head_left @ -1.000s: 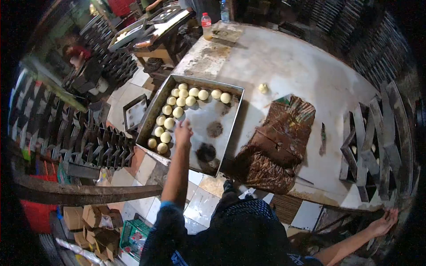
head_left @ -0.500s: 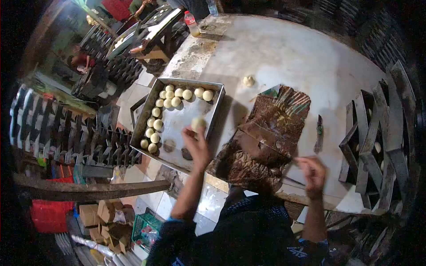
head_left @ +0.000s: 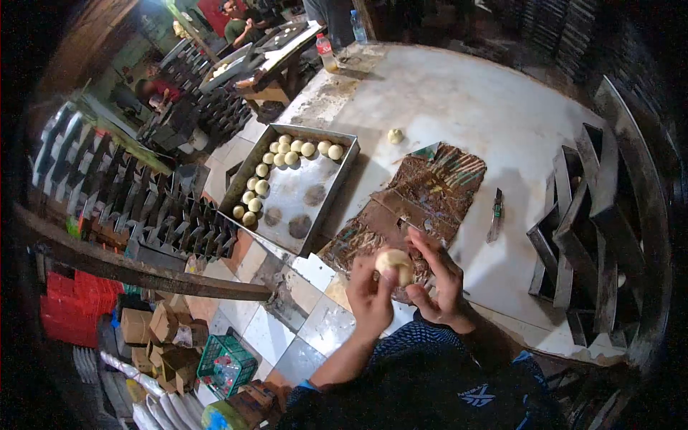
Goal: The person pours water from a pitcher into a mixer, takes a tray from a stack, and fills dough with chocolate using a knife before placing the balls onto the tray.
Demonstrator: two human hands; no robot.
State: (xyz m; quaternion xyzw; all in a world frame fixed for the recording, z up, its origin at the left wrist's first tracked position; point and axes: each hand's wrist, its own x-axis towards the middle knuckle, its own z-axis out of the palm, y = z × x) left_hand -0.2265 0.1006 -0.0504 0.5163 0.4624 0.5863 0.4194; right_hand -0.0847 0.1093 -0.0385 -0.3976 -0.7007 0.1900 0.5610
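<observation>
My left hand grips a pale dough ball between thumb and fingers, close to my body above the table's near edge. Beside it, my right hand is open, fingers and thumb spread around the ball's right side. Just beyond my hands lies a slab of dark brown paste with a streaked, scraped surface. To the left, a square metal tray holds several round dough balls along its far and left sides. Another small dough lump rests on the tabletop past the paste.
A knife lies on the pale tabletop right of the paste. Stacked metal trays stand at the right edge, with more stacks at left. Bottles stand at the far corner. A green crate sits below left.
My left hand has moved from over the tray, right and toward my body, with the dough ball. My right hand has come left to meet it and opened.
</observation>
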